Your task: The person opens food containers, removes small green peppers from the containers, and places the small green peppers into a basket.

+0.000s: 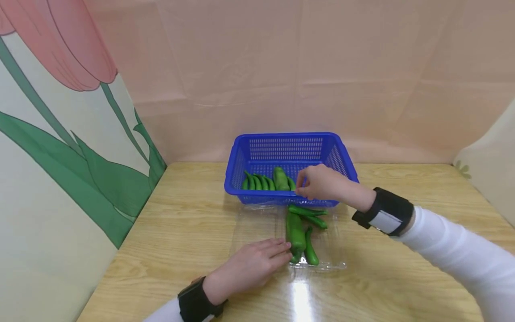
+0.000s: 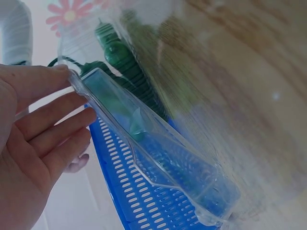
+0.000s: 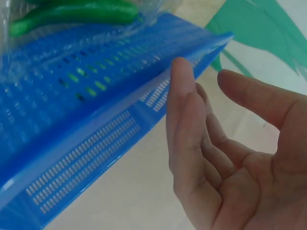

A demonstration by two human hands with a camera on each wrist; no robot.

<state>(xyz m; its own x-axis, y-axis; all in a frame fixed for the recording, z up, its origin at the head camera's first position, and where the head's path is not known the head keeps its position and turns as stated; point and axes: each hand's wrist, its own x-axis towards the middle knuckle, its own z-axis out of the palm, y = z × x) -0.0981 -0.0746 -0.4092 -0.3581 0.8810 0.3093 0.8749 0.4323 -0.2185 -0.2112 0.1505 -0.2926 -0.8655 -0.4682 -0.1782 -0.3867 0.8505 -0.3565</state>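
Note:
A blue slotted basket (image 1: 281, 136) stands at the back of a wooden table (image 1: 181, 223) and holds several green peppers (image 1: 265, 182). In front of it lies a clear plastic tray (image 1: 257, 223) with a few more green peppers (image 1: 295, 230). My left hand (image 1: 261, 261) lies flat on the tray's left part, its straight fingers (image 2: 53, 124) touching the clear edge (image 2: 158, 153). My right hand (image 1: 319, 183) hovers over the basket's front rim, close to the peppers inside. In the right wrist view this hand (image 3: 225, 158) is empty, fingers relaxed, beside the basket wall (image 3: 86, 143).
A flower-printed panel (image 1: 60, 147) closes the left side and a pink backdrop (image 1: 322, 67) stands behind the basket. Bare table lies to the basket's left and right. A glare spot (image 1: 301, 299) shines near the front edge.

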